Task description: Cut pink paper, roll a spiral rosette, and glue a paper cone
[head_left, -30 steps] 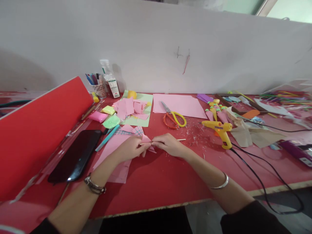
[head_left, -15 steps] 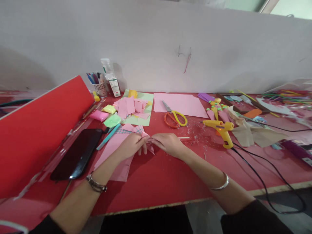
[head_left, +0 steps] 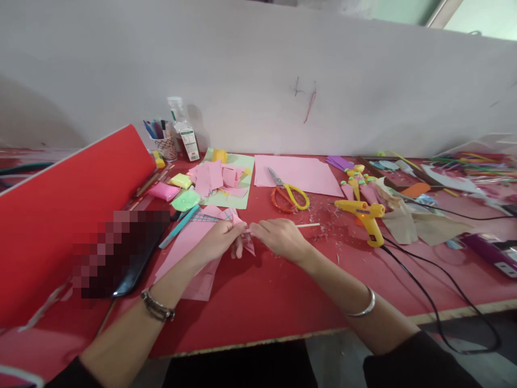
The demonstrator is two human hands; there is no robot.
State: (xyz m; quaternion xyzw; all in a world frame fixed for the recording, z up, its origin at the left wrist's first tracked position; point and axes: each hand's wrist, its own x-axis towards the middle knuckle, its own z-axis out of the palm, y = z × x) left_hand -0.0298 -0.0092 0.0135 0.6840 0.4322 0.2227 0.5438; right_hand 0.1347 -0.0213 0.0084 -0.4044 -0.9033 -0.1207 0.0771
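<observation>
Two bare hands met over a red table [head_left: 278, 302]: the left hand [head_left: 220, 237] pinched a folded pink paper [head_left: 250, 247], and the right hand [head_left: 280, 236] gripped a thin pale stick [head_left: 310, 225] jutting out to its right. The paper sat between the hands, with scissors [head_left: 296, 198] beyond and a yellow glue gun [head_left: 365, 214] farther right

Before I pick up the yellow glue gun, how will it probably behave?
The yellow glue gun probably feels light, since its body looks like plastic. Lying on its side, it would likely slide rather than roll. Its black cord, hanging partly off the red table, may tug back.
</observation>
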